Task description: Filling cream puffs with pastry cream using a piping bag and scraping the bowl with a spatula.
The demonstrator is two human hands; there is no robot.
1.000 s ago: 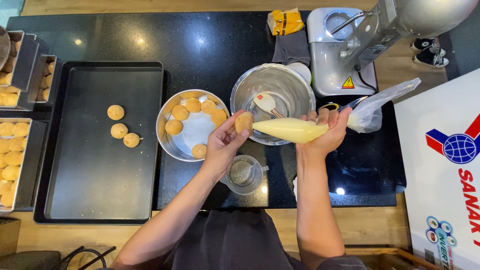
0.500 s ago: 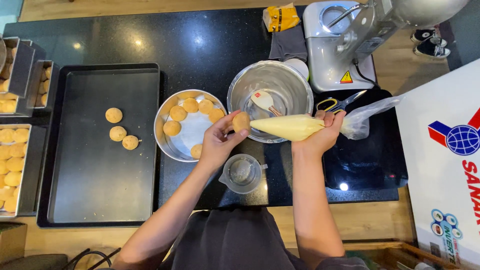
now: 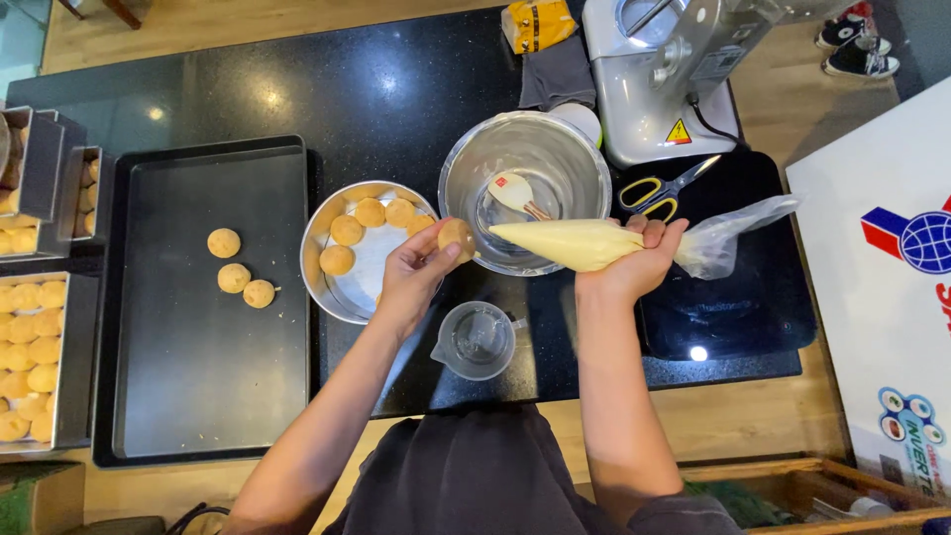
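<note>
My left hand (image 3: 414, 272) holds a small round golden puff (image 3: 456, 236) over the edge of a round metal pan (image 3: 319, 282). My right hand (image 3: 639, 260) grips a clear piping bag (image 3: 570, 244) full of pale yellow cream, its tip pointing left and touching the puff. Several more puffs (image 3: 371, 223) lie in the round pan. Three puffs (image 3: 236, 269) sit on a large dark baking tray (image 3: 198, 367) to the left.
A steel mixing bowl (image 3: 584, 168) with a spatula inside stands behind the bag. A small clear measuring cup (image 3: 477, 340) sits in front. Yellow-handled scissors (image 3: 664, 190), a grey mixer (image 3: 674, 69) and trays of puffs (image 3: 28, 357) at the far left surround the black counter.
Both hands stay together with the bag tip at the puff; the view has shifted slightly, little else differs.
</note>
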